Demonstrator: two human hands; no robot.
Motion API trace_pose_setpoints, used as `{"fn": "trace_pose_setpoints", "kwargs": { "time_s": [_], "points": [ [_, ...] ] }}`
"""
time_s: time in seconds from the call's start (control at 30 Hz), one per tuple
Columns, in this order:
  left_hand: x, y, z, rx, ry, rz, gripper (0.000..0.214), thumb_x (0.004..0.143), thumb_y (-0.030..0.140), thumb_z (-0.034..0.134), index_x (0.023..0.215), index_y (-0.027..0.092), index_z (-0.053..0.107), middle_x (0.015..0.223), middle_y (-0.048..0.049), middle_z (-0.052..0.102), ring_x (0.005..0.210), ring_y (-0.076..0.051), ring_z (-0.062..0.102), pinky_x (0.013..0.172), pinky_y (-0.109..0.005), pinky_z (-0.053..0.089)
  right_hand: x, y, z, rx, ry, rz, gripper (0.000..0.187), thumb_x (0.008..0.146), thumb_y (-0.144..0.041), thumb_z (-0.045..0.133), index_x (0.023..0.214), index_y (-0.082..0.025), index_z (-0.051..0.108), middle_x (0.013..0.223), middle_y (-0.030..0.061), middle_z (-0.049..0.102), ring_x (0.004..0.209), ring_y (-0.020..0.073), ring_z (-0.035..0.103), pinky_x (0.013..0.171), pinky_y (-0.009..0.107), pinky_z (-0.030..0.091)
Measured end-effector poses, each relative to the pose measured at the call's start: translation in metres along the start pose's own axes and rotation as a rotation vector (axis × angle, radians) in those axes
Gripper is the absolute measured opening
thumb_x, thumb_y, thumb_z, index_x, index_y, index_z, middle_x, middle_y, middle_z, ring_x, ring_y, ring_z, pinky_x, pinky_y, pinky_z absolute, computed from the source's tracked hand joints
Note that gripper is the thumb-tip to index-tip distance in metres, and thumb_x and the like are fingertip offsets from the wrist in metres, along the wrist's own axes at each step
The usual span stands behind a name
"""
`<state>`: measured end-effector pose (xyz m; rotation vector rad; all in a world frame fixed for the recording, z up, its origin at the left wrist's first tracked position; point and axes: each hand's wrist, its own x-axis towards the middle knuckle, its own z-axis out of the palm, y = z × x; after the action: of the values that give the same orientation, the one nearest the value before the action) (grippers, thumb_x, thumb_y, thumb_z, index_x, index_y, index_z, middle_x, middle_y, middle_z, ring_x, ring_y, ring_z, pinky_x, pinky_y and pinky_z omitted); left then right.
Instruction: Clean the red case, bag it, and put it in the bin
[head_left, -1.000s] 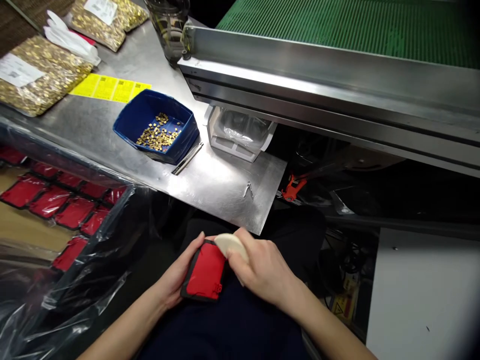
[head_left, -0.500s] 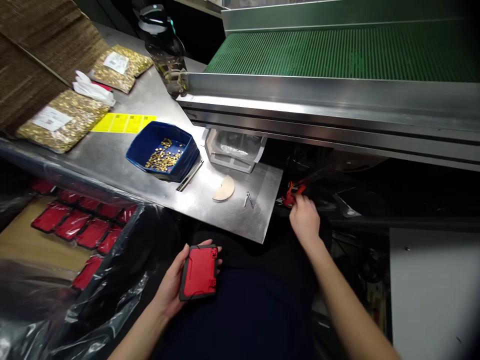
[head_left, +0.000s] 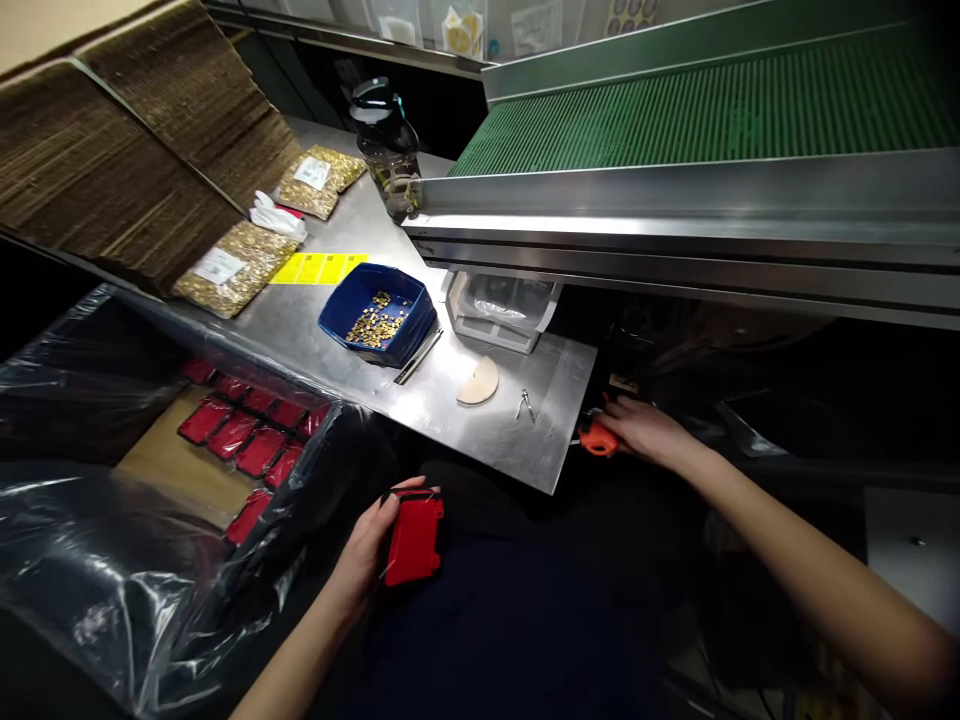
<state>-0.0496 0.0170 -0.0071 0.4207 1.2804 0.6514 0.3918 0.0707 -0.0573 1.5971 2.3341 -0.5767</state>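
Observation:
In my left hand point(head_left: 369, 540) is a small red case point(head_left: 415, 540) with black edging, tilted, its notched edge facing right. My thumb lies along its near side and the fingers go behind it. By the table's right edge, my right hand point(head_left: 643, 428) is closed at an orange tool point(head_left: 598, 438); part of the tool is hidden and its kind is unclear. On the metal table point(head_left: 517, 450) close by lie a pale part-round disc point(head_left: 478, 382) and small metal pieces point(head_left: 526, 403). A blue bin point(head_left: 349, 300) holds many small brass-coloured pieces.
A green ribbed conveyor point(head_left: 637, 110) runs along the back right, above a grey tray point(head_left: 491, 330). Bags of brass pieces point(head_left: 236, 268), yellow labels point(head_left: 319, 268) and a bottle point(head_left: 388, 150) stand left. Wrapped red cases point(head_left: 259, 450) fill a plastic-lined box below.
The view has swung left. My right hand and the orange tool have shifted lower along the table's edge. The red case in my left hand has turned to a steeper tilt.

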Motion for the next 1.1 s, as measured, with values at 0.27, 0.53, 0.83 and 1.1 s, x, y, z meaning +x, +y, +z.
{"fn": "trace_pose_setpoints", "kwargs": {
  "time_s": [0.27, 0.53, 0.83, 1.1],
  "points": [
    [0.005, 0.002, 0.001, 0.345, -0.062, 0.069, 0.06, 0.087, 0.056, 0.072, 0.132, 0.017, 0.064, 0.13, -0.015, 0.072, 0.112, -0.032, 0.07, 0.095, -0.036, 0.056, -0.044, -0.148, -0.036, 0.192, -0.229, -0.241, 0.021, 0.088, -0.034, 0.067, 0.096, -0.015, 0.07, 0.087, 0.0112, 0.073, 0.081, 0.0249, 0.07, 0.074, 0.034, 0.048],
    [0.007, 0.004, -0.009, 0.433, -0.188, -0.016, 0.066, 0.091, 0.061, 0.063, 0.144, 0.023, 0.051, 0.14, -0.0158, 0.065, 0.12, -0.038, 0.066, 0.088, -0.044, 0.062, -0.02, -0.204, -0.047, 0.236, -0.391, -0.267, 0.046, 0.093, -0.054, 0.054, 0.084, -0.015, 0.075, 0.081, 0.0125, 0.076, 0.072, 0.0294, 0.075, 0.057, 0.032, 0.044],
    [-0.009, 0.041, 0.001, 1.026, -0.67, 0.053, 0.112, 0.068, 0.028, 0.092, 0.158, 0.046, 0.028, 0.153, -0.0027, 0.054, 0.141, -0.036, 0.05, 0.122, -0.053, 0.033, -0.025, -0.143, -0.105, 0.348, -0.414, -0.162, 0.049, 0.086, -0.068, 0.06, 0.076, -0.023, 0.074, 0.068, 0.0039, 0.071, 0.06, 0.0192, 0.063, 0.053, 0.029, 0.03],
    [0.004, 0.01, -0.002, 0.022, -0.095, 0.071, 0.096, 0.074, 0.07, 0.076, 0.156, 0.038, 0.036, 0.141, -0.0098, 0.061, 0.122, -0.04, 0.064, 0.1, -0.058, 0.056, -0.024, -0.126, -0.061, 0.48, -0.41, -0.123, 0.054, 0.087, -0.071, 0.058, 0.072, -0.021, 0.073, 0.059, 0.0013, 0.063, 0.049, 0.0134, 0.05, 0.051, 0.028, 0.027]
  ]
}}
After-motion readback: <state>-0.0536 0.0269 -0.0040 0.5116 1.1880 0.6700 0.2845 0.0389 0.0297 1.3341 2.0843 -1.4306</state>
